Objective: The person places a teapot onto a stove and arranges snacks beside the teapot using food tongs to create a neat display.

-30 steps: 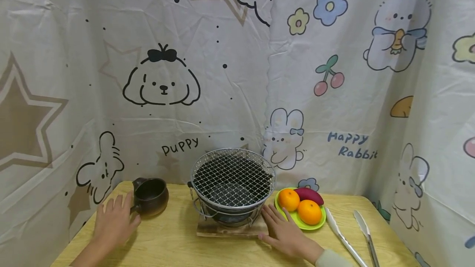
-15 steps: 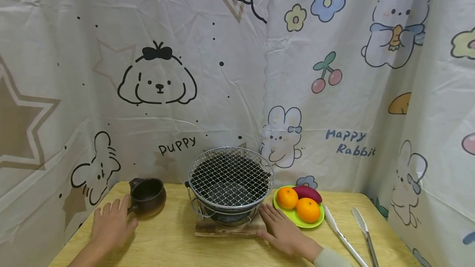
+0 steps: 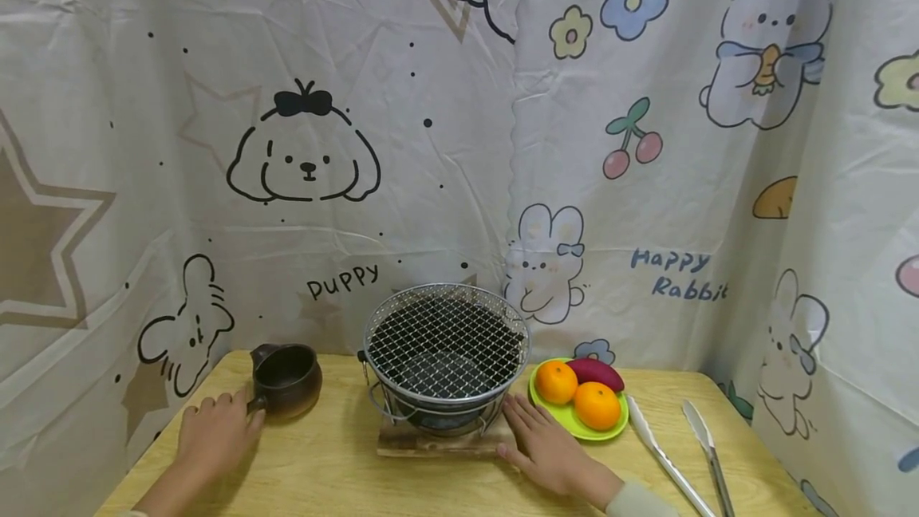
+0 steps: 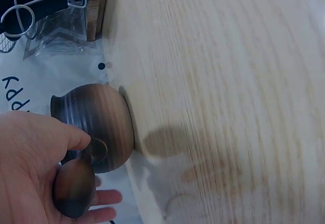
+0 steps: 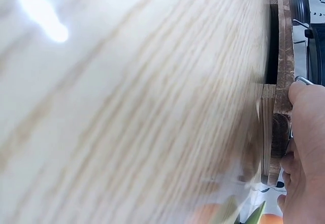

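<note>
Pale wood grain runs across the table (image 3: 337,477), and both hands lie flat on it at the near edge with a gap between them. Nearest on the right side, the right hand (image 3: 549,445) rests palm down with straight, relaxed fingers, holding nothing; the wrist view shows its fingers (image 5: 304,112) touching the edge of the wooden board (image 3: 438,443) under the grill, as if steadying or about to shift that base rather than touching the metal above. On the other side the left hand (image 3: 215,436) also lies slack and ungripping, its fingertips just at the stubby handle (image 4: 74,188) of the dark clay cup (image 3: 285,380); from the left wrist view the thumb lies against the cup's rounded side (image 4: 104,122), but nothing is curled round the handle, so the cup stands on its own weight, upright, handle turned toward that hand. A little farther back, between the two hands, the round grill (image 3: 445,357) sits on its board with a wire mesh (image 3: 445,337) over the bowl. To its right, just beside the right hand's fingertips but apart from them, a green plate (image 3: 567,420) carries two oranges (image 3: 596,405) and a purple sweet potato (image 3: 596,373). Metal tongs (image 3: 682,453) lie well to the right, untouched. Behind everything hangs a cartoon-printed cloth (image 3: 459,142) with a puppy and rabbits.
</note>
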The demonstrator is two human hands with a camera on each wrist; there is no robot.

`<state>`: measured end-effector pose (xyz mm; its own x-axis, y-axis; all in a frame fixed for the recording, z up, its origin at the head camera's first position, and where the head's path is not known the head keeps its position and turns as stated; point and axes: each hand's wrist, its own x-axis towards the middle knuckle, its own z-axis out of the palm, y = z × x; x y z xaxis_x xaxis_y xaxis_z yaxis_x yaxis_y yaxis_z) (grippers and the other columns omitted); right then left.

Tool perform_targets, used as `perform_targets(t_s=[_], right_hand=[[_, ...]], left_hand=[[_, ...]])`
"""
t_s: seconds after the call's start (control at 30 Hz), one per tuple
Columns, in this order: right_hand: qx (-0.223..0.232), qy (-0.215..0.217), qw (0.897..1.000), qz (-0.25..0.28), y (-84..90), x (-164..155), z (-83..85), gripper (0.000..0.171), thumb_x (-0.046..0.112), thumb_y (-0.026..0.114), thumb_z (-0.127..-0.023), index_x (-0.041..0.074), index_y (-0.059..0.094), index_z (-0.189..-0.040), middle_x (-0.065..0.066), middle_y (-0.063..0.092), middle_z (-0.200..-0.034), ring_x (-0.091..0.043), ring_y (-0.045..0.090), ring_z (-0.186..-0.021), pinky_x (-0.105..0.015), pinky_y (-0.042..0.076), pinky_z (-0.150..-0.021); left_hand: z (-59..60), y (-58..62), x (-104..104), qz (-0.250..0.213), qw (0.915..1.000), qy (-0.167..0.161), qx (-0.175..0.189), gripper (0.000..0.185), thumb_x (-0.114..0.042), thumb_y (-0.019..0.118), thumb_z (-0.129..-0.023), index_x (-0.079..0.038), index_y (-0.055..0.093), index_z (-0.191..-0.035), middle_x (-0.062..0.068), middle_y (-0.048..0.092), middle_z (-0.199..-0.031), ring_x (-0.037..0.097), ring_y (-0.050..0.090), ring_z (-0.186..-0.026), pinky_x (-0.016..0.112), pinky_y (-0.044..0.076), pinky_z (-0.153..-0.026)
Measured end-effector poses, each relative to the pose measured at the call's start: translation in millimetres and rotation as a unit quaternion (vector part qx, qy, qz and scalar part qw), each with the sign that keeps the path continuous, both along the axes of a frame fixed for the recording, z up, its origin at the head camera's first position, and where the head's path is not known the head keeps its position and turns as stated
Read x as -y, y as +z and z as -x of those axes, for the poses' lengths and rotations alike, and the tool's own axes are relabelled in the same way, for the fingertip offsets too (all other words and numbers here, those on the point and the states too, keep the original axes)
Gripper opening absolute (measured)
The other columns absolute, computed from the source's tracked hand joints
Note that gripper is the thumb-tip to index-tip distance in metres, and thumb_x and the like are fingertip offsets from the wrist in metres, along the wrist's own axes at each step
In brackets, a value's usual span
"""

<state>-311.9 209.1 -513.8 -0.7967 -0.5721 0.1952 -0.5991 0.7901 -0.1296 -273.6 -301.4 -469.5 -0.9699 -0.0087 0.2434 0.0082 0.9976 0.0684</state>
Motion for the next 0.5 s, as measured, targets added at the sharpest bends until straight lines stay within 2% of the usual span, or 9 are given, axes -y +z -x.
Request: perform_targets(t_s=[0.17, 0.27, 0.5], right_hand=[[-0.011, 0.014, 1.000, 0.007, 1.3, 0.7, -1.0, 0.074, 0.058, 0.039, -0.106, 0.001, 0.042, -0.154, -0.015, 0.041, -0.161, -0.039, 0.037, -0.150, -0.058, 0.032, -0.119], [-0.018, 0.021, 1.000, 0.010, 3.4, 0.2, -1.9, 0.074, 0.057, 0.040, -0.105, 0.000, 0.045, -0.152, -0.016, 0.044, -0.159, -0.040, 0.041, -0.147, -0.059, 0.035, -0.117], [0.021, 0.020, 0.999, 0.024, 14.6, 1.1, 1.8, 0.078, 0.059, 0.048, -0.102, -0.002, 0.047, -0.150, -0.017, 0.046, -0.158, -0.041, 0.041, -0.147, -0.060, 0.034, -0.117]], left_hand=[[3.3, 0.7, 3.7, -0.005, 0.9998, -0.007, 0.019, 0.040, -0.029, 0.060, -0.099, 0.008, 0.066, -0.109, 0.021, 0.067, -0.087, 0.044, 0.065, -0.078, 0.058, 0.050, -0.067], [4.2, 1.7, 3.6, -0.012, 0.9996, -0.012, 0.024, 0.037, -0.028, 0.060, -0.099, 0.007, 0.067, -0.108, 0.018, 0.067, -0.083, 0.041, 0.066, -0.073, 0.055, 0.050, -0.062], [5.0, 3.6, 4.0, -0.029, 0.9984, -0.015, 0.045, 0.037, -0.027, 0.058, -0.099, 0.007, 0.066, -0.111, 0.016, 0.067, -0.084, 0.040, 0.066, -0.072, 0.055, 0.050, -0.061]])
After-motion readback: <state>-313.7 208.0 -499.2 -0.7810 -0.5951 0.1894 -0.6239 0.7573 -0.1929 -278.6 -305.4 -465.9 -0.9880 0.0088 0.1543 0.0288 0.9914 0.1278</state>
